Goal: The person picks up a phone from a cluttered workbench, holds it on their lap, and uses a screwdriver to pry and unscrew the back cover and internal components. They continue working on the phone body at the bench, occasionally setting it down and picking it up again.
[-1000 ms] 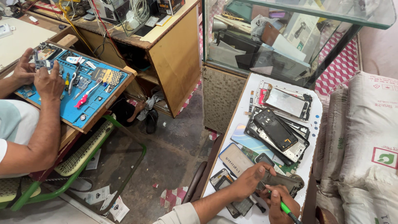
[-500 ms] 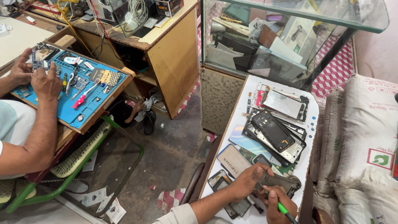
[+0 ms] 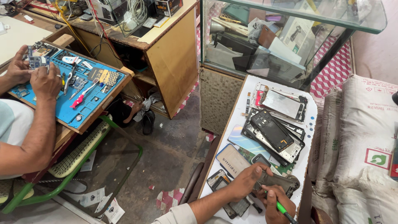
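Your left hand [image 3: 248, 181] clamps the grey phone frame [image 3: 278, 182] on the bench [image 3: 232, 137]; your right hand [image 3: 277, 203] grips, seemingly, a green screwdriver [image 3: 284, 210].

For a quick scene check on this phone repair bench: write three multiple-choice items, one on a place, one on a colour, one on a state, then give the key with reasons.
1. Where does the dark phone body under the person's hands lie?
A. On the white table
B. On the floor
C. Inside the glass case

2. What colour is the handle of the tool in the right hand?
A. Red
B. Green
C. Yellow

3. What is the left hand doing?
A. Hanging free
B. Pressing on the phone body
C. Holding a cup

Key: 1 A, it rests on the white top; 2 B, the handle shows bright green; 3 B, its fingers lie on it.
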Available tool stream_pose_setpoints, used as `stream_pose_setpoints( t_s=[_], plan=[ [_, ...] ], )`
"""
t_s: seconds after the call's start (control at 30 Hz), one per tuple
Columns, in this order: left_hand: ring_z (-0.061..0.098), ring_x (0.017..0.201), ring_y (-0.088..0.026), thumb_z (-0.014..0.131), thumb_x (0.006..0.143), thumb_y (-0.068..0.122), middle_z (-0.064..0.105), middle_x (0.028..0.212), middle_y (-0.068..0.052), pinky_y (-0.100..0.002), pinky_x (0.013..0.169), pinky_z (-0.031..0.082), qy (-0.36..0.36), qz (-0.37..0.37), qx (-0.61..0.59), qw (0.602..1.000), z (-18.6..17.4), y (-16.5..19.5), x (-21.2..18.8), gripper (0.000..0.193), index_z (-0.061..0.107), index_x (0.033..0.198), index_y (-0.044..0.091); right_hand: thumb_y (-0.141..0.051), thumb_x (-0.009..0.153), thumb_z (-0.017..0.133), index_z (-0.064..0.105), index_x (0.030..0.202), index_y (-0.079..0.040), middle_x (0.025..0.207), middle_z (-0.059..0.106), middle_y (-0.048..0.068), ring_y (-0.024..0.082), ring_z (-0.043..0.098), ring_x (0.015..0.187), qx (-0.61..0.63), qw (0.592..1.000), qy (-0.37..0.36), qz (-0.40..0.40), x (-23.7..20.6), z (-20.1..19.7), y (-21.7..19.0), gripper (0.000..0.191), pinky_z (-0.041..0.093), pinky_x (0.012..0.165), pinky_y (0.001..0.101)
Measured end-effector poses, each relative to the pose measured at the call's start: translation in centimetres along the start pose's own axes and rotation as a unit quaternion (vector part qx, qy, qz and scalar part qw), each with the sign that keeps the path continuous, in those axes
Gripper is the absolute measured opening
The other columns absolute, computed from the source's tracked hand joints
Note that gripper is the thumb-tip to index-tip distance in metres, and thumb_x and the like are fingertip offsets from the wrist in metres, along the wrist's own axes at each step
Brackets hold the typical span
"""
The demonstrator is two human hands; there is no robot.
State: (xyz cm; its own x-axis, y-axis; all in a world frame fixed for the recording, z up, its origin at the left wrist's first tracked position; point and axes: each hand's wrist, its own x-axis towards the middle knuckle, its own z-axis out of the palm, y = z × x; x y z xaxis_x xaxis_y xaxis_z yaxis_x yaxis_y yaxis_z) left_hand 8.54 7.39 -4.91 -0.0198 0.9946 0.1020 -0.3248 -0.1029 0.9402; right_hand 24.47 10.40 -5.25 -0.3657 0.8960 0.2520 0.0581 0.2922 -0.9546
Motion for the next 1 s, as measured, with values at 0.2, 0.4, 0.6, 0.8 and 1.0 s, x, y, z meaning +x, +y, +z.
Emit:
stream_pose_setpoints(
  t_s=[0.2, 0.4, 0.6, 0.8, 1.0],
  plan=[
    [0.053, 0.114, -0.018, 0.031, 0.097, 0.079, 0.052, 0.119, -0.008, -0.033, 0.09, 0.054, -0.002, -0.035, -0.018, 0.999, -0.01, 0.04, 0.1, 0.081, 0.055, 0.125, 0.007, -0.014, 0.103, 0.053, 0.07, 0.102, 0.013, 0.084, 0.07, 0.021, 0.019, 0.068, 0.07, -0.002, 1.0, 0.003, 0.012, 0.12, 0.0, 0.04, 0.032, 0.055, 0.055, 0.0297],
    [0.052, 0.115, -0.019, 0.03, 0.1, 0.08, 0.053, 0.12, -0.009, -0.032, 0.094, 0.051, 0.0, -0.003, 0.0, 1.0, 0.05, 0.15, 0.02, 0.083, 0.055, 0.126, 0.006, -0.017, 0.102, 0.052, 0.07, 0.101, 0.012, 0.084, 0.07, 0.02, 0.019, 0.072, 0.071, -0.003, 1.0, -0.002, 0.023, 0.03, -0.16, 0.05, 0.034, 0.058, 0.057, 0.0297],
    [0.053, 0.114, -0.019, 0.03, 0.096, 0.081, 0.054, 0.119, -0.008, -0.033, 0.096, 0.048, 0.003, -0.018, 0.017, 1.0, -0.09, 0.41, 0.02, 0.085, 0.056, 0.125, 0.006, -0.021, 0.103, 0.053, 0.072, 0.1, 0.011, 0.082, 0.071, 0.021, 0.021, 0.07, 0.074, -0.042, 0.999, -0.001, 0.015, 0.3, -0.2, 0.09, 0.038, 0.057, 0.058, 0.0314],
    [0.054, 0.115, -0.019, 0.03, 0.097, 0.082, 0.054, 0.119, -0.008, -0.033, 0.099, 0.048, 0.006, -0.001, 0.02, 1.0, 0.01, 0.26, 0.06, 0.085, 0.056, 0.124, 0.005, -0.022, 0.102, 0.052, 0.071, 0.099, 0.011, 0.082, 0.071, 0.022, 0.022, 0.072, 0.073, -0.04, 0.999, 0.0, 0.027, 0.26, -0.26, 0.06, 0.038, 0.058, 0.057, 0.031],
    [0.055, 0.108, -0.017, 0.033, 0.097, 0.08, 0.053, 0.117, -0.007, -0.031, 0.087, 0.052, 0.006, -0.014, -0.008, 1.0, 0.09, 0.2, -0.04, 0.082, 0.056, 0.125, 0.006, -0.021, 0.102, 0.053, 0.07, 0.1, 0.013, 0.086, 0.069, 0.023, 0.023, 0.073, 0.075, 0.001, 0.999, -0.001, 0.038, 0.21, -0.07, 0.0, 0.038, 0.06, 0.06, 0.0302]
  ],
)
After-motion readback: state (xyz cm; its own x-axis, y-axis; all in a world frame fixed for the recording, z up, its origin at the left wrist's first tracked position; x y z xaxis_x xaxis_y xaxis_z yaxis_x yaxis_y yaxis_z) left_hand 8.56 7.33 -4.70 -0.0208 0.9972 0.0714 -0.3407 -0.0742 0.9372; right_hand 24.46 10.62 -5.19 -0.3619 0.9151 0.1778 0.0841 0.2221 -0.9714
